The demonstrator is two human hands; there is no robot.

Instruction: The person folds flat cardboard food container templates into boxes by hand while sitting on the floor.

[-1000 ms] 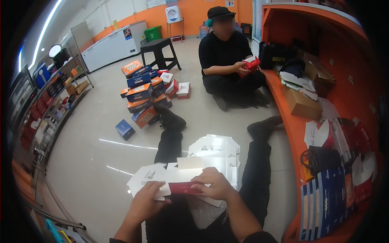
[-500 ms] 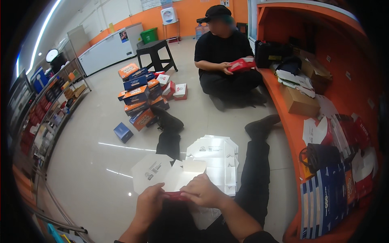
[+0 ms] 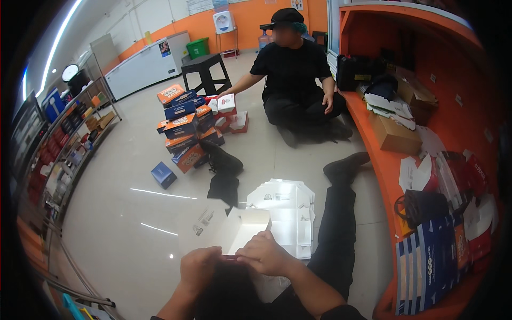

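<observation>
Between my hands is a partly folded cardboard box (image 3: 248,230), white inside with a red outer side. Its large white lid flap spreads to the left and its far walls stand up. My left hand (image 3: 201,268) pinches the near left part of the red edge. My right hand (image 3: 268,255) grips the same near edge, fingers curled over the wall. Just beyond, a stack of flat white box blanks (image 3: 282,205) lies on the floor between my legs.
Folded orange, blue and red boxes (image 3: 181,126) are piled ahead left, one blue box (image 3: 163,175) apart. A co-worker (image 3: 295,74) sits on the floor, a hand at a red-and-white box. An orange shelf (image 3: 368,160) holds cartons at right; a black stool (image 3: 205,72) stands behind.
My hands have drawn closer together along the box's near edge, and its walls stand more upright. The co-worker has moved the red box from the lap onto the pile.
</observation>
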